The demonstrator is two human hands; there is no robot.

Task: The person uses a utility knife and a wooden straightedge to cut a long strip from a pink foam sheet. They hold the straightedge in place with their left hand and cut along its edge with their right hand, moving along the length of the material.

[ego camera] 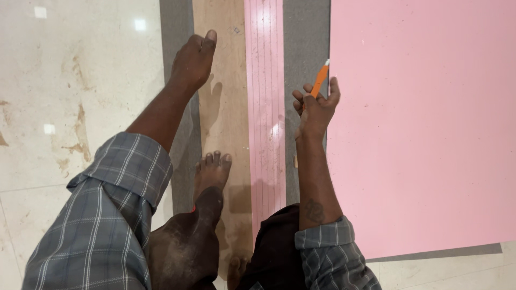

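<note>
Head view: right hand (pixel 316 110) fingers around slim orange cutter (pixel 320 80), beside smooth pink sheet (pixel 419 134).

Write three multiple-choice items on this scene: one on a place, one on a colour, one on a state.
1. Where does the left hand rest?
A. on the tan board
B. on the big pink sheet
C. on the knee

2. What colour is the cutter?
A. blue
B. orange
C. black

3. How is the right hand?
A. flat and empty
B. out of view
C. closed on the cutter

Key: 1 A, its palm lies at the board's left edge; 2 B, the handle is orange; 3 C, fingers wrap the handle.
</note>
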